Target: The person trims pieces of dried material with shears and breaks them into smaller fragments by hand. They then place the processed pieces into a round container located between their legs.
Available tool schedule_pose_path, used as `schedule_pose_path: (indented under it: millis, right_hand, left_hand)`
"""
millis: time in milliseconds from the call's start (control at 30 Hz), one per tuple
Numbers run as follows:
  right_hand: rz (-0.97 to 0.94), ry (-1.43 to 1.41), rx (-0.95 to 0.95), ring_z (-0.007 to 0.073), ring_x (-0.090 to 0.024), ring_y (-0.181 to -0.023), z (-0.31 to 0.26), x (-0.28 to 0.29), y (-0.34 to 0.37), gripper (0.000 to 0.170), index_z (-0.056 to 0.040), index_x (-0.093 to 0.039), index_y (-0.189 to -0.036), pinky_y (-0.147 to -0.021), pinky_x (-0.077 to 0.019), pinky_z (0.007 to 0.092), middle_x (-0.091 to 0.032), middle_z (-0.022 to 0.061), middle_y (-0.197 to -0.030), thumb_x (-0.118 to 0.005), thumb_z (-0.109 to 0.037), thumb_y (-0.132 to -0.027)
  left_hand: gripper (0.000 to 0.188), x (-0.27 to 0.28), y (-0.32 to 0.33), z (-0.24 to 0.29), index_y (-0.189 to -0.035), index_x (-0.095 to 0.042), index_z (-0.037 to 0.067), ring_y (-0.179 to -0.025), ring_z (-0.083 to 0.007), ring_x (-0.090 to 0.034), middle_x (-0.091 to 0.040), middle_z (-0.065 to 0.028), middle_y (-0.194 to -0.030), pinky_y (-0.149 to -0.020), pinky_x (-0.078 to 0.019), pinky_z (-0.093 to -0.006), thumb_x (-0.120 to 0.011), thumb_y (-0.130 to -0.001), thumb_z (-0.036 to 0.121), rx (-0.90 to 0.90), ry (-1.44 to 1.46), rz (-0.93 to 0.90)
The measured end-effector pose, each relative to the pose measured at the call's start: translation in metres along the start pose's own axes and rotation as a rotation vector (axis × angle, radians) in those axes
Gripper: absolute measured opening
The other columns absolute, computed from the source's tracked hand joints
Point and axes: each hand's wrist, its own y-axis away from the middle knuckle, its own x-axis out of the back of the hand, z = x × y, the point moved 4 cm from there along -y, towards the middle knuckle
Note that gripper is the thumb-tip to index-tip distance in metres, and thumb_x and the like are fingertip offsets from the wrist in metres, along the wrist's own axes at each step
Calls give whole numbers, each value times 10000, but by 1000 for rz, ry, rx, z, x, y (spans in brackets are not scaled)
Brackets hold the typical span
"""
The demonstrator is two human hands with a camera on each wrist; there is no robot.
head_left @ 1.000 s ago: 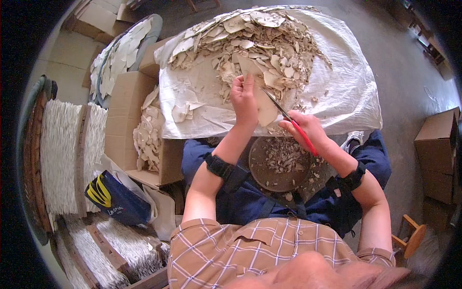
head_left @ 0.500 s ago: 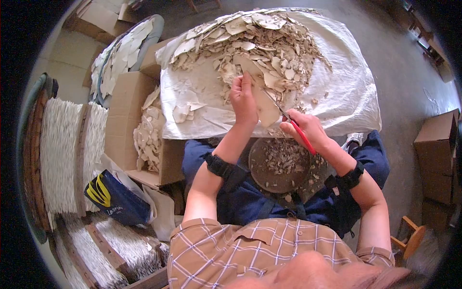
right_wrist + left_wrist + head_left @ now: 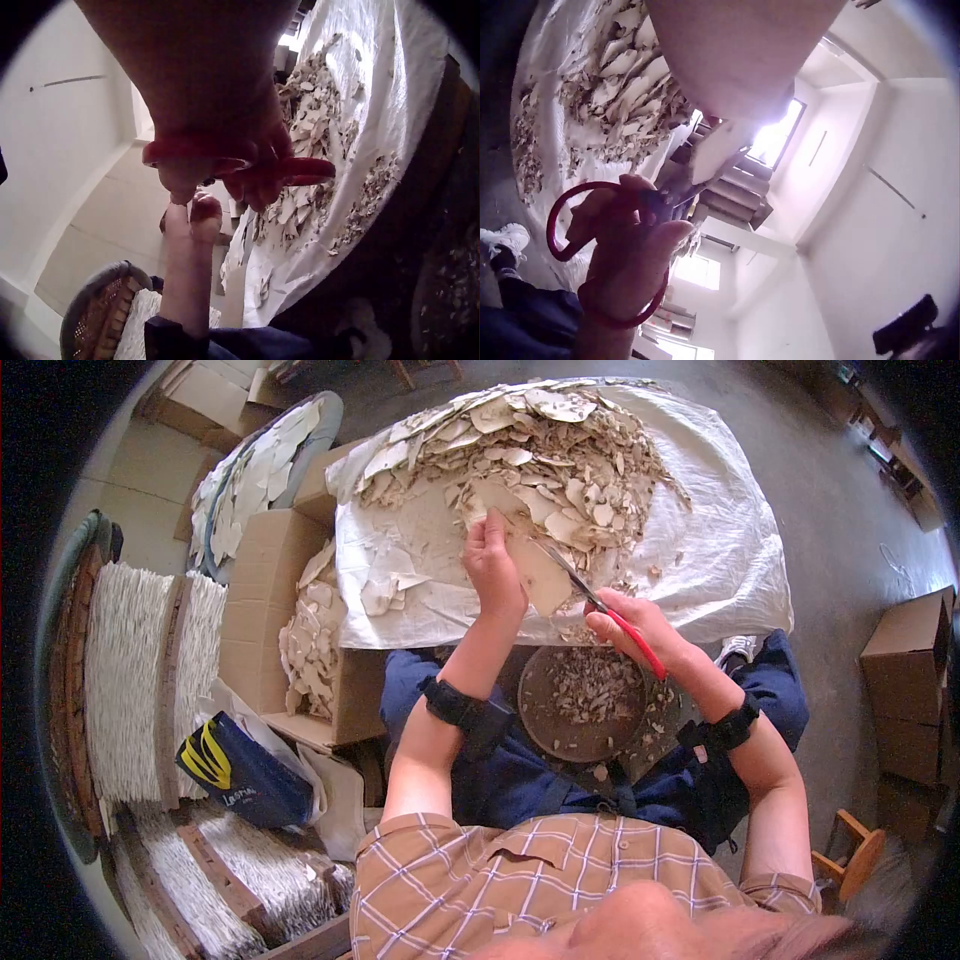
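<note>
- Left hand [image 3: 494,565]: thumb and fingers pinch a pale, thin slice [image 3: 542,578] near its far end.
- Slice: raised over the near part of the white cloth [image 3: 720,575], between the hands, nearer side of the heap [image 3: 590,465].
- Right hand [image 3: 640,628]: grasps red-handled scissors [image 3: 582,584], digits at the loops. Blades lie along the slice's right edge; can't tell if they bite.
- Step looks like trimming. Best to pinch well away from the blades, keep the edge facing the scissors, take thin snips and turn the slice rather than the wrist.
- Slice looks dry, probably brittle: light grip, no twisting, or it may crack.
- Tray [image 3: 540,726] between the knees holds scraps; working above it would likely catch offcuts better.
- Writing: dark blue bag [image 3: 262,775], yellow stripes, pale lettering starting "La", rest too blurred to be sure; smaller line under it unreadable.
- Carton [image 3: 250,565] with slices: no print legible. No brand legible on scissors.
</note>
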Motion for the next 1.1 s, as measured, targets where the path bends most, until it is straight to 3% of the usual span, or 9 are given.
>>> schedule_pose_path:
  millis: [100, 300, 533, 600, 800, 833, 900, 1033, 1100]
  right_hand:
    - [84, 105, 79, 366, -559, -725, -6, 3, 0, 395, -65, -489, -855, -617, -425, 421, -558, 185, -691, -481, -456, -798]
    - [172, 247, 47, 375, -559, -685, -9, 1, 2, 404, -65, -484, -821, -584, -426, 436, -558, 191, -656, -486, -468, -792]
    - [203, 259, 32, 376, -524, -684, -13, 0, 6, 378, -53, -449, -794, -569, -398, 409, -509, 189, -659, -477, -429, -819]
    - [240, 303, 23, 369, -565, -669, -10, -1, 5, 420, -71, -503, -810, -571, -433, 441, -562, 190, -654, -490, -489, -782]
    - [194, 310, -60, 367, -565, -708, -9, -3, 3, 437, -63, -502, -780, -602, -437, 442, -565, 197, -680, -491, -500, -775]
    - [194, 310, -60, 367, -565, -708, -8, -3, 2, 437, -63, -502, -780, -602, -437, 442, -565, 197, -680, -491, -500, -775]
    - [182, 206, -46, 378, -560, -711, -6, -4, 0, 424, -56, -494, -782, -599, -432, 450, -565, 197, -679, -495, -480, -783]
    - [75, 176, -23, 368, -557, -719, -9, 8, 2, 405, -53, -483, -784, -613, -429, 426, -553, 190, -684, -487, -458, -799]
    - [-121, 2, 50, 152, -488, -561, -12, 14, 8, 280, -60, -494, -832, -522, -394, 289, -488, 53, -606, -480, -339, -844]
  left_hand:
    - [176, 0, 4, -3, -764, -526, 87, -583, -33, -394, -467, 57, -660, -516, -322, -186, -525, -851, 240, -104, -241, -64]
    - [200, -10, 18, -6, -749, -509, 88, -556, -8, -299, -380, 86, -625, -476, -237, -171, -520, -858, 255, -183, -230, -167]
    - [175, -11, 19, -7, -808, -487, 93, -562, -4, -294, -372, 86, -629, -478, -238, -165, -521, -857, 258, -163, -237, -156]
    - [172, -10, 19, -9, -812, -478, 93, -573, -11, -303, -376, 82, -637, -492, -254, -175, -509, -863, 254, -167, -253, -148]
    - [202, -6, 13, -13, -788, -470, 73, -563, -33, -310, -367, 68, -614, -500, -272, -188, -470, -883, 251, -271, -304, -94]
    - [202, -6, 12, -13, -788, -470, 73, -563, -33, -310, -367, 68, -614, -500, -272, -188, -470, -883, 251, -271, -304, -94]
    - [209, -4, 8, -19, -764, -482, 77, -546, -30, -302, -372, 69, -608, -485, -265, -190, -476, -879, 250, -93, -248, -66]
    - [224, 3, -7, -9, -741, -493, 80, -531, -26, -298, -384, 70, -604, -476, -263, -189, -492, -872, 262, -57, -205, -48]
    - [224, 10, -22, 7, -723, -500, 81, -524, -15, -304, -392, 74, -598, -469, -263, -182, -511, -862, 257, -116, -299, -38]
